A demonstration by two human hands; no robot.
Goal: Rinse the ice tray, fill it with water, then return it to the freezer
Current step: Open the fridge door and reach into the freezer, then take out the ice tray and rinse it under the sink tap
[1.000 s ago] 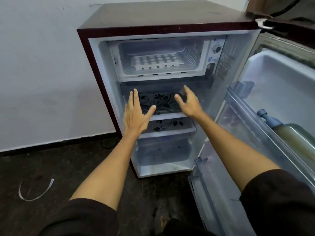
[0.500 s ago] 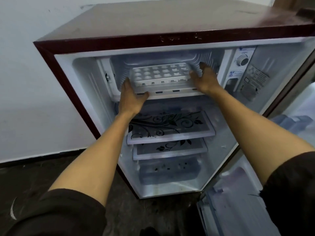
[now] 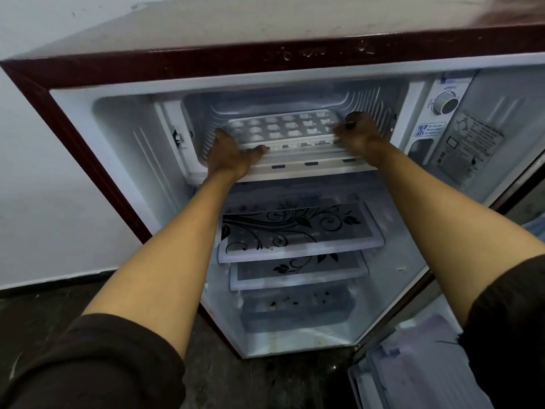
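Reaching into the freezer compartment (image 3: 200,134) at the top of the small fridge (image 3: 265,54), I have both hands on the ice tray (image 3: 283,126). My left hand (image 3: 233,154) holds the tray's left end, thumb hooked along the front edge, the other fingers hidden beside or under it. My right hand (image 3: 358,134) grasps the right end, fingers curled over the rim at the far corner.

Position of the tray: it lies flat on the freezer floor, inside the compartment, its front edge close to the opening. Its long axis runs left to right across my view, so each hand takes one short end and neither arm is markedly nearer; the right hand sits slightly deeper in.

The cells show pale contents; I cannot tell whether that is ice, frost or bare plastic.

Assessment: the task is at its first step, since the tray is not yet out of the freezer and rinsing and filling are not begun. The coming move depends on drawing the tray straight toward me, level, across the front lip (image 3: 295,169) of the compartment. An uneven pull would probably skew it against the ribbed side walls.

Below, two glass shelves (image 3: 295,231) with a leaf pattern and a lower bin (image 3: 295,311) are visible. The thermostat dial (image 3: 445,103) sits to the right.
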